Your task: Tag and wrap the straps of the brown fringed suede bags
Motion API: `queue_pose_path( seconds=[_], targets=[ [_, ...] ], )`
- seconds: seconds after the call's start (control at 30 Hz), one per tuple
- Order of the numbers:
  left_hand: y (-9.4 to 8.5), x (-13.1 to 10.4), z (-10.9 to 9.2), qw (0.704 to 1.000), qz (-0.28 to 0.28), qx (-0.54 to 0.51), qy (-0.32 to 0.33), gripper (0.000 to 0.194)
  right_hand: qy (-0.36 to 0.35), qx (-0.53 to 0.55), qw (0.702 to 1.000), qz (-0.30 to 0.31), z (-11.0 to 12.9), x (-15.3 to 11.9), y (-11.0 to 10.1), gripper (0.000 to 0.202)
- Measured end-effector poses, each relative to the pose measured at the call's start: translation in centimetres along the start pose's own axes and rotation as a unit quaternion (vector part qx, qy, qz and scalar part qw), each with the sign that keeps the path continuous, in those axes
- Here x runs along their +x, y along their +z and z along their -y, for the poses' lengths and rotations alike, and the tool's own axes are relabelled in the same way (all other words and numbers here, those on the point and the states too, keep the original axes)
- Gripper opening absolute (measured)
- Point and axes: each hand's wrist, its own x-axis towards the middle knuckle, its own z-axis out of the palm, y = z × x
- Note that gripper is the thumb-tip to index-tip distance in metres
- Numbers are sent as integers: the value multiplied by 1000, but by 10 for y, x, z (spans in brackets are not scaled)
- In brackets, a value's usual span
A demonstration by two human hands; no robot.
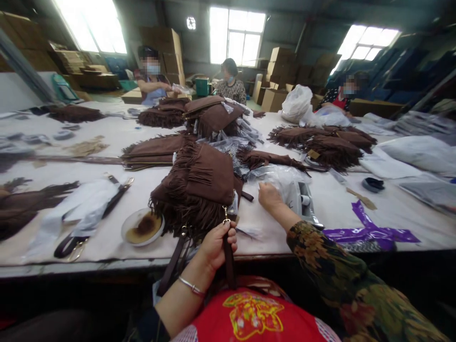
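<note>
In front of me a brown fringed handbag (210, 173) rests on a pile of brown bags. Its dark strap (230, 266) hangs over the table edge from a gold snap hook (225, 213). My left hand (218, 244) is closed around the strap just below that hook. Further right, my right hand (270, 195) has its fingers curled at the edge of clear plastic (276, 175); what they grip, if anything, is hidden. A grey tray-like container (302, 199) stands beside that hand. Left of the handbag sits a bowl (142, 228) holding brownish liquid and a dark lump.
Stacks of fringed bags (213, 114) cover the table's middle, with more bags (331, 142) to the right. Purple plastic packaging (374, 232) lies at the front right. A black strap (117, 197) with metal hooks lies at left. Three co-workers sit across the table.
</note>
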Motion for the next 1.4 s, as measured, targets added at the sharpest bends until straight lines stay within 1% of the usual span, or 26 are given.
queue_pose_path(
  seconds=[0.07,0.1,0.17,0.27,0.37,0.43,0.53,0.6,0.7,0.77,0.83,0.9,0.97,1.03,1.1,1.23,1.33,1.4],
  targets=[
    [4,-4,-4,1000,-4,-21,-4,18,-68,37,996,-54,10,-15,-2,27],
    [5,-6,-6,1000,-5,-27,-3,17,-96,63,991,-67,15,-24,-2,27],
    [8,-10,-11,999,-8,-30,6,16,-121,121,983,-59,23,-39,-1,26],
    [7,-14,-14,999,-22,-18,18,17,-107,203,973,-26,31,-51,3,23],
    [2,-13,-12,999,-32,8,30,20,-68,254,965,-4,31,-46,2,29],
    [-1,-10,-9,998,-34,23,39,24,-52,258,965,-18,29,-39,-1,37],
    [-5,-6,-5,998,-38,37,44,28,-45,234,970,-48,27,-32,-5,49],
    [-6,-5,-5,997,-37,44,44,30,-45,226,972,-47,26,-30,-4,53],
    [-7,-5,-5,997,-28,53,38,32,-32,232,971,-38,26,-31,1,50],
    [-7,-5,-6,997,-24,59,33,31,-15,236,971,-34,26,-29,4,45],
    [-7,-5,-5,997,-24,65,32,30,-12,236,971,-35,26,-20,3,36],
    [-7,-4,-5,997,-22,70,34,30,-37,217,975,-45,29,-4,-2,29],
    [-8,-3,-5,997,-21,71,36,30,-67,156,984,-49,34,18,-10,30],
    [-8,-4,-4,997,-22,70,35,30,-72,65,995,-27,41,43,-17,33],
    [-8,-4,-4,997,-24,70,34,30,-60,-3,998,5,49,68,-19,34],
    [-8,-5,-4,997,-17,74,29,31,-39,-43,998,36,60,108,-12,33],
    [-10,-5,-6,997,-11,76,27,33,-25,-65,997,42,66,123,-7,34],
    [-12,-5,-5,997,-9,74,27,34,-26,-76,996,42,70,123,-7,35]
  ],
)
